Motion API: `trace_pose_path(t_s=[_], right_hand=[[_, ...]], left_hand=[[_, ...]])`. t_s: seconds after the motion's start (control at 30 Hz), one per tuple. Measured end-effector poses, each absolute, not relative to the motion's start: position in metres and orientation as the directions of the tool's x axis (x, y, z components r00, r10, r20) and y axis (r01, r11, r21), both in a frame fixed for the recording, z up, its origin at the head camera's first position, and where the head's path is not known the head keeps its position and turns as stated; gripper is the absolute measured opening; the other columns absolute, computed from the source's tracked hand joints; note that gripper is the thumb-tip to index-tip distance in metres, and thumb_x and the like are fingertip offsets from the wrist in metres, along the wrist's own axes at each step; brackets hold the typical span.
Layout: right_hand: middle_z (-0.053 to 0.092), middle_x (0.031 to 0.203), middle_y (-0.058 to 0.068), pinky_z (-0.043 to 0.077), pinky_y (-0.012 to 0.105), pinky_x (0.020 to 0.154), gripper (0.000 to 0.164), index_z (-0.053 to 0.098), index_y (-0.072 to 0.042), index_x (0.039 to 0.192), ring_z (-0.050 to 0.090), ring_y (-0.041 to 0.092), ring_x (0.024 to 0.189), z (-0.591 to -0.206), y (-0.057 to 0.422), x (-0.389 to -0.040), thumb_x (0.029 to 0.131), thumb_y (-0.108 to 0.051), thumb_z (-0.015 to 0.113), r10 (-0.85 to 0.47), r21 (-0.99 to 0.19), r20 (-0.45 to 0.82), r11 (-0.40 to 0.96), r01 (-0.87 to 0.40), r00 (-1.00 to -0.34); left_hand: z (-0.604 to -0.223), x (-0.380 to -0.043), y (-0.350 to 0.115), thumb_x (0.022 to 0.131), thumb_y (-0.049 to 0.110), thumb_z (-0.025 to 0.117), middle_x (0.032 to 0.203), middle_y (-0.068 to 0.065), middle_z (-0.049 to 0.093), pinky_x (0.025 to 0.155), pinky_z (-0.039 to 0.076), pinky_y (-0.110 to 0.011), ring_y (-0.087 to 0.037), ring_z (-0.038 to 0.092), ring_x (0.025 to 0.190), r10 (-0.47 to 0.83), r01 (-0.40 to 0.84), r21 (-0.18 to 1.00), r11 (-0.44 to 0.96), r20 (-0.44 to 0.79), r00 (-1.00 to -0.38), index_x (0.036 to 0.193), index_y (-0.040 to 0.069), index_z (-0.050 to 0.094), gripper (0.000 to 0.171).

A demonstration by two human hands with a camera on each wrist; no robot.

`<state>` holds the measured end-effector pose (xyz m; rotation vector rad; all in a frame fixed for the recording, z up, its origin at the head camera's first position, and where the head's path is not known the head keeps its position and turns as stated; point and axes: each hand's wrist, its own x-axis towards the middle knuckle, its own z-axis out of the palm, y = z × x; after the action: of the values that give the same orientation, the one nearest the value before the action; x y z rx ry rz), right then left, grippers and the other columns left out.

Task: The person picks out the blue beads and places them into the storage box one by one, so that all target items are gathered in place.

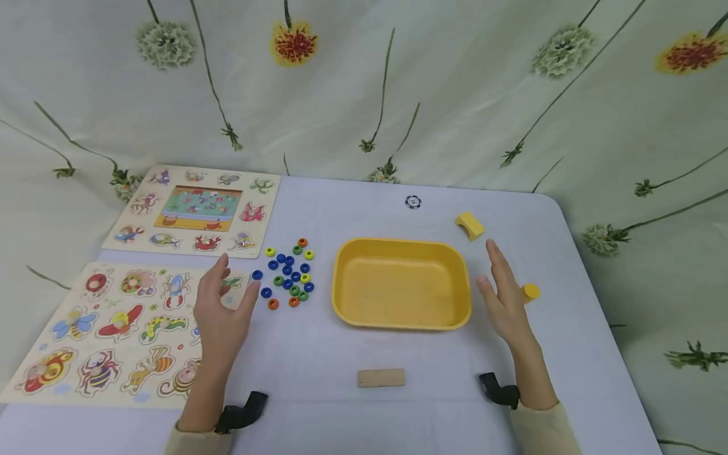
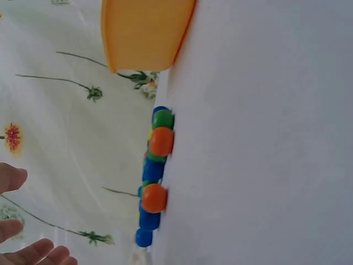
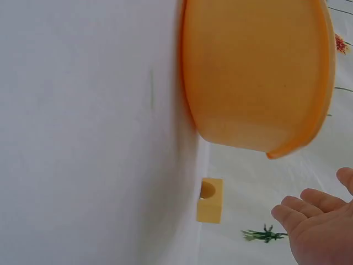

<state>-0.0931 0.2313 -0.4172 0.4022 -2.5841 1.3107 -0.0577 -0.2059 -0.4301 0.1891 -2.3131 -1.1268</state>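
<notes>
My left hand (image 1: 223, 313) hovers over the right edge of the lower picture board (image 1: 108, 328), thumb and fingers spread, holding nothing. Just to its right lies a loose group of beads (image 1: 287, 270) in blue, green, yellow and orange. A yellow tray (image 1: 400, 319) stands in the middle of the table. On its right side my right hand (image 1: 506, 306) is held up, fingers extended and nothing in them. Close to that hand are a yellow cylinder (image 1: 531, 292), partly hidden behind it, and a yellow arch block (image 1: 469, 225), also seen in the right wrist view.
A second picture board (image 1: 193, 243) lies at the back left. A flat wooden block (image 1: 381, 378) is in front of the tray, and a black-and-white chip (image 1: 412, 201) lies behind it. Flowered cloth (image 1: 455, 95) hangs beyond the table's far edge.
</notes>
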Motion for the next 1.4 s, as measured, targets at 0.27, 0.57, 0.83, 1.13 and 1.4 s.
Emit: trace_pose_path(t_s=[0.27, 0.57, 0.83, 1.13, 1.4], right_hand=[[0.018, 0.147, 0.007, 0.025, 0.006, 0.097, 0.05, 0.016, -0.014, 0.142, 0.02, 0.029, 0.133, -0.417, 0.211, -0.085, 0.096, -0.01, 0.033, -0.127, -0.938, 0.13, 0.304, -0.164, -0.983], [0.019, 0.145, 0.018, 0.027, 0.006, 0.096, 0.046, 0.017, -0.008, 0.142, 0.019, 0.027, 0.134, -0.435, 0.212, -0.085, 0.097, -0.01, 0.029, -0.1, -0.979, 0.081, 0.178, -0.098, -0.992], [0.022, 0.145, 0.011, 0.021, 0.005, 0.098, 0.044, 0.022, -0.007, 0.14, 0.02, 0.014, 0.133, -0.447, 0.207, -0.086, 0.097, -0.011, 0.029, -0.078, -0.984, 0.073, 0.159, -0.084, -0.994], [0.023, 0.145, 0.01, 0.022, 0.005, 0.097, 0.044, 0.022, -0.008, 0.141, 0.021, 0.016, 0.133, -0.448, 0.207, -0.085, 0.097, -0.01, 0.028, -0.084, -0.984, 0.066, 0.159, -0.079, -0.994], [0.023, 0.145, 0.011, 0.023, 0.005, 0.096, 0.044, 0.022, -0.008, 0.141, 0.023, 0.012, 0.132, -0.449, 0.207, -0.086, 0.097, -0.01, 0.028, -0.088, -0.984, 0.069, 0.16, -0.083, -0.994]], left_hand=[[-0.467, -0.058, -0.206, 0.079, 0.021, 0.066, 0.125, -0.003, 0.049, 0.085, 0.041, -0.012, -0.01, 0.049, 0.11, -0.453, 0.06, 0.897, 0.439, 0.278, -0.847, 0.128, 0.017, 0.046, 0.054], [-0.473, -0.062, -0.196, 0.08, 0.024, 0.065, 0.12, 0.0, 0.052, 0.088, 0.044, -0.024, -0.01, 0.049, 0.108, -0.445, -0.049, 0.901, 0.431, 0.166, -0.88, 0.126, 0.019, 0.049, 0.049], [-0.48, -0.062, -0.196, 0.083, 0.018, 0.06, 0.112, -0.002, 0.054, 0.083, 0.044, -0.021, -0.011, 0.05, 0.102, -0.431, -0.082, 0.814, 0.576, 0.217, -0.876, 0.12, 0.013, 0.054, 0.037], [-0.481, -0.067, -0.192, 0.084, 0.013, 0.059, 0.112, -0.005, 0.052, 0.078, 0.046, -0.031, -0.015, 0.051, 0.096, -0.442, -0.156, 0.744, 0.65, 0.204, -0.873, 0.111, 0.006, 0.06, 0.028], [-0.476, -0.069, -0.189, 0.08, 0.014, 0.064, 0.112, -0.005, 0.052, 0.075, 0.045, -0.03, -0.016, 0.049, 0.099, -0.428, -0.16, 0.717, 0.679, 0.209, -0.879, 0.104, 0.005, 0.064, 0.026]])
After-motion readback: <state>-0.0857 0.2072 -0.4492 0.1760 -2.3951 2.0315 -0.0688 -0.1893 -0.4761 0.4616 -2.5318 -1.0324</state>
